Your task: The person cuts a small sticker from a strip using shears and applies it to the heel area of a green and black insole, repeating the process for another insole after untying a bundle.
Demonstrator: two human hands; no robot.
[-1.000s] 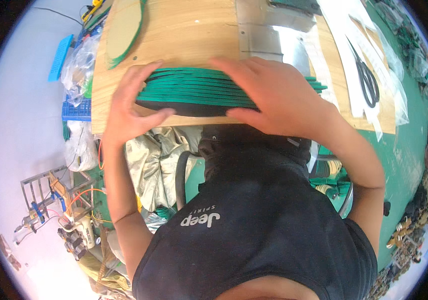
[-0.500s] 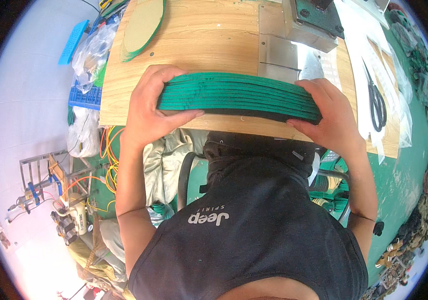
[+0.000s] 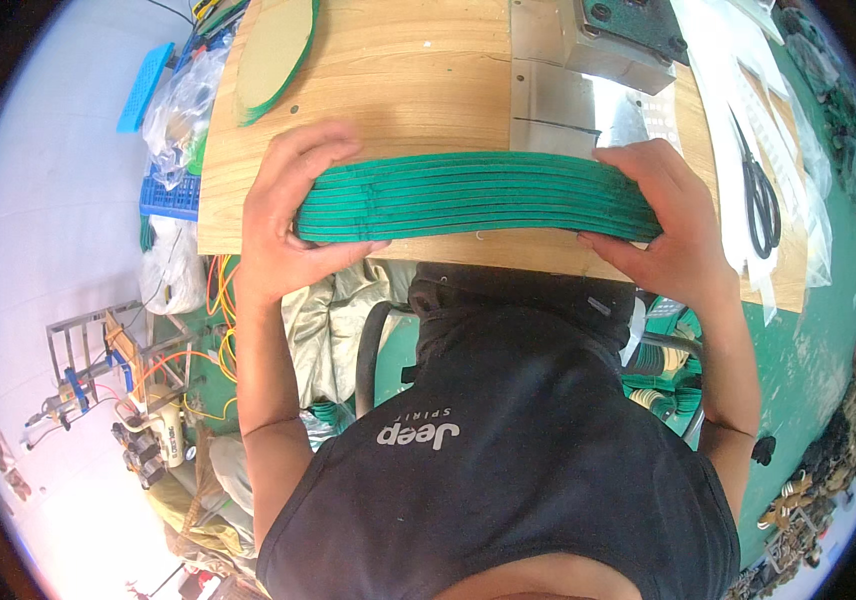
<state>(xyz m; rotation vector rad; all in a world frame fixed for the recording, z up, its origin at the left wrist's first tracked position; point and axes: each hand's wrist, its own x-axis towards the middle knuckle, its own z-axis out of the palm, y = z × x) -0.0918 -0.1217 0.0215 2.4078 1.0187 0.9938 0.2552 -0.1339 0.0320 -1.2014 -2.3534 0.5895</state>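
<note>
A thick stack of green insoles (image 3: 478, 198) lies at the table's near edge, its layered green edges facing up toward me and bowed in a shallow arc. My left hand (image 3: 293, 215) is round the left end, thumb along the near side; its upper fingers are slightly blurred and lifted off the far side. My right hand (image 3: 673, 215) grips the right end between its fingers on the far side and its thumb on the near side. Another pile of insoles (image 3: 273, 55), tan on top with green edges, rests at the table's far left.
A metal press block (image 3: 613, 50) stands on a plate at the far right of the wooden table (image 3: 418, 90). Black-handled scissors (image 3: 760, 210) lie on white sheets at the right. Beside the table's left edge are a blue crate (image 3: 168, 200) and plastic bags (image 3: 183, 120).
The stack has shifted a little left and turned, so its black underside no longer shows. My left hand's upper fingers have come up from its far side.
</note>
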